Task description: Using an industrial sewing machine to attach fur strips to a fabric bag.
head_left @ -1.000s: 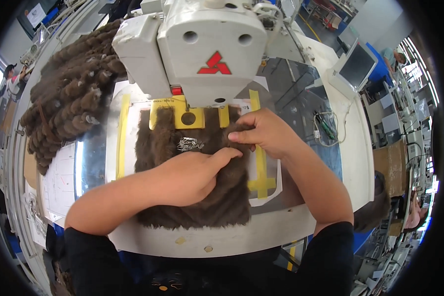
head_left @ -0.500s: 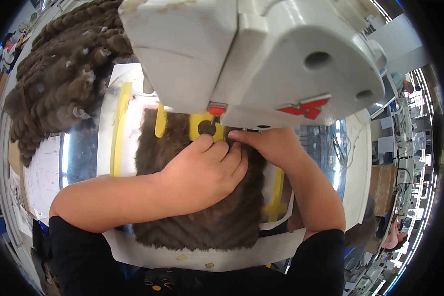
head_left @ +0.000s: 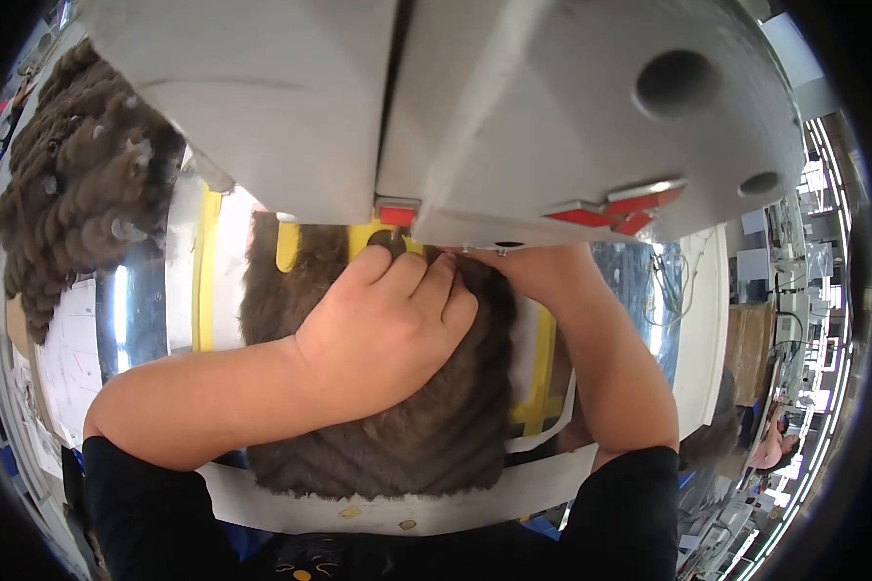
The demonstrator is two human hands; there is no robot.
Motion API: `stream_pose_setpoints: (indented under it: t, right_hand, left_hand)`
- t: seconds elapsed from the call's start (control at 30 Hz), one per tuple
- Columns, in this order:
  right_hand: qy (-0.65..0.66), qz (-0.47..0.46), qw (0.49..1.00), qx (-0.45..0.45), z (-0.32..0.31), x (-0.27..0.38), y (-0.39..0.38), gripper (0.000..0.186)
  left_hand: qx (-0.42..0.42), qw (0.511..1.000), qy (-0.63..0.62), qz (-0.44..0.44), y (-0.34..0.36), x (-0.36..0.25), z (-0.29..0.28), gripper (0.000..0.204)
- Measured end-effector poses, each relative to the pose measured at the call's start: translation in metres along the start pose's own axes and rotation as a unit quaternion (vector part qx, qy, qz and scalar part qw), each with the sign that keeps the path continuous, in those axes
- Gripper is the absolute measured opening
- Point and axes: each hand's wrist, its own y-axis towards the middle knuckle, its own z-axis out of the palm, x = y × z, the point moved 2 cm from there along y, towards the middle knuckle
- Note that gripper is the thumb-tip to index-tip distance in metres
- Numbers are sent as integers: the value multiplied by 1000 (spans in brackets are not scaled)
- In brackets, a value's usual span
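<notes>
A brown fur piece (head_left: 426,450) lies beneath the sewing machine (head_left: 543,107), its near edge hanging toward me. My left hand (head_left: 388,315) is closed on the fur, fingers curled and bunching it just below the needle area. Beside it, my right hand (head_left: 538,271) reaches under the machine head; its thumb presses the fur close to my left fingertips. The machine head hides most of the right fingers. Just beyond my left knuckles is a yellow plate (head_left: 287,250) with slots. A red part (head_left: 396,215) sits above it on the machine.
A large heap of brown fur (head_left: 73,184) covers the surface at the far left. Yellow tape strips (head_left: 203,281) flank the work. At right are hanging wires (head_left: 670,286), a cardboard box (head_left: 749,353) and another person (head_left: 773,447).
My head view has come closer to the machine, which now looks larger. My left hand still grips the fur near the needle area; more of my right hand is hidden by the machine head.
</notes>
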Motion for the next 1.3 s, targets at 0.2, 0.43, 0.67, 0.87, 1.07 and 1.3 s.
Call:
stream_pose_setpoints:
  t: [0.2,0.43,0.67,0.87,1.07,1.3]
  right_hand:
    - [179,19,983,25,-13,-13,-3,37]
    - [181,15,983,-9,-12,-6,2,33]
    - [160,36,985,-58,-6,-8,-2,33]
    - [35,48,997,-50,1,-15,1,37]
    - [48,27,997,-48,0,-9,0,32]
    - [1,42,998,-46,2,-1,-3,25]
  left_hand:
    - [1,1000,-5,-16,3,1,1,26]
    - [-21,1000,9,-16,3,3,7,17]
    - [-8,999,26,-22,3,0,3,15]
    - [30,998,2,-46,5,-1,4,18]
    - [46,998,2,-51,7,0,3,18]
    - [25,998,36,-45,7,-3,4,19]
